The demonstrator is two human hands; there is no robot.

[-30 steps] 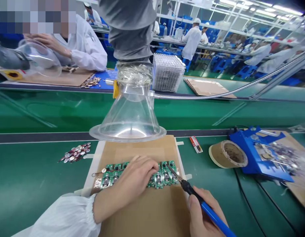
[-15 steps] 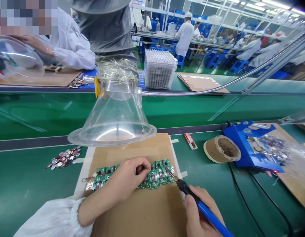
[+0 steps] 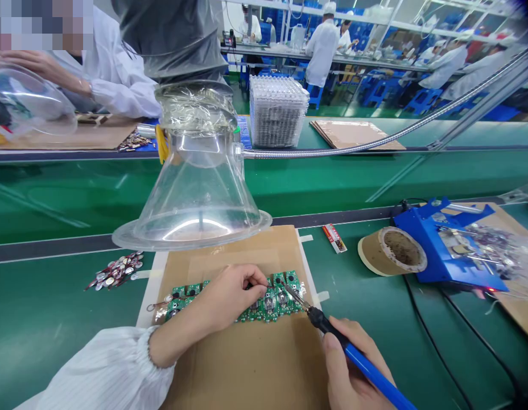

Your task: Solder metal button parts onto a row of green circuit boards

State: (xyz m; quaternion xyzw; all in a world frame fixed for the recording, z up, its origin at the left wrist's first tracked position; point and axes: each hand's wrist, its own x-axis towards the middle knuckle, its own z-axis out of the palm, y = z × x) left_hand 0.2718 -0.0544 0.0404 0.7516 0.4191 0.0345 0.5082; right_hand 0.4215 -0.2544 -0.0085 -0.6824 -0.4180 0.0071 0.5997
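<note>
A row of green circuit boards (image 3: 270, 302), with round metal coin cells on them, lies on a cardboard sheet (image 3: 255, 364). My left hand (image 3: 230, 299) reaches over the row and hides its middle. Its thumb and forefinger are pinched together just above the boards; what they hold is too small to make out. In my right hand (image 3: 353, 353) is a soldering iron (image 3: 370, 378) with a blue and black handle. The iron's tip points at the right end of the row, close to the boards; whether it touches cannot be told.
A clear fume hood (image 3: 199, 193) hangs above the cardboard. Wired metal discs (image 3: 116, 270) lie in a pile at left. To the right stand a tan round pot (image 3: 392, 250) and a blue soldering-iron stand (image 3: 452, 250) with cables. A co-worker's sleeve (image 3: 123, 85) shows beyond the green divider.
The camera view has shifted slightly. My left hand has moved a little right along the boards, and the iron's tip sits slightly further left over them.
</note>
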